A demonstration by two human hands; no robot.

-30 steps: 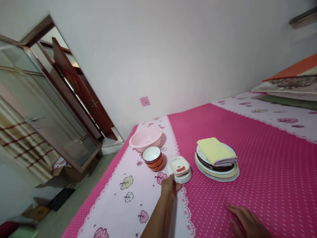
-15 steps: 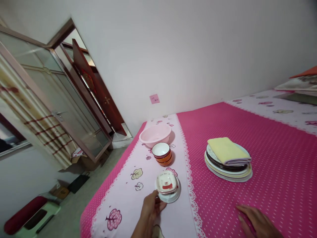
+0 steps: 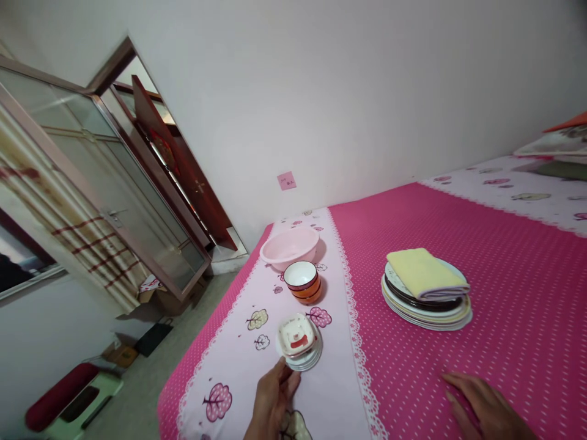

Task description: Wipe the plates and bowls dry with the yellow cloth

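My left hand (image 3: 274,396) pinches the near rim of a small stack of white saucers (image 3: 300,357) with a square white dish with a red mark (image 3: 296,337) on top, on the pale tree-print strip of the bed cover. My right hand (image 3: 486,406) lies flat and open on the pink dotted cover (image 3: 504,269) at the lower right, holding nothing. Behind the saucers stand stacked orange bowls (image 3: 303,283) and a pink plastic basin (image 3: 290,247). A stack of plates (image 3: 428,305) carries a folded yellow cloth (image 3: 424,274).
The bed's left edge drops to a grey floor with a red-topped stool (image 3: 62,400) and boxes. A glass-panelled door (image 3: 92,195) stands open at the left. Pillows (image 3: 557,150) lie at the far right. A white wall backs the bed.
My left hand has drawn the stack of saucers toward me and to the left, away from the plates. My right hand has stayed flat on the cover.
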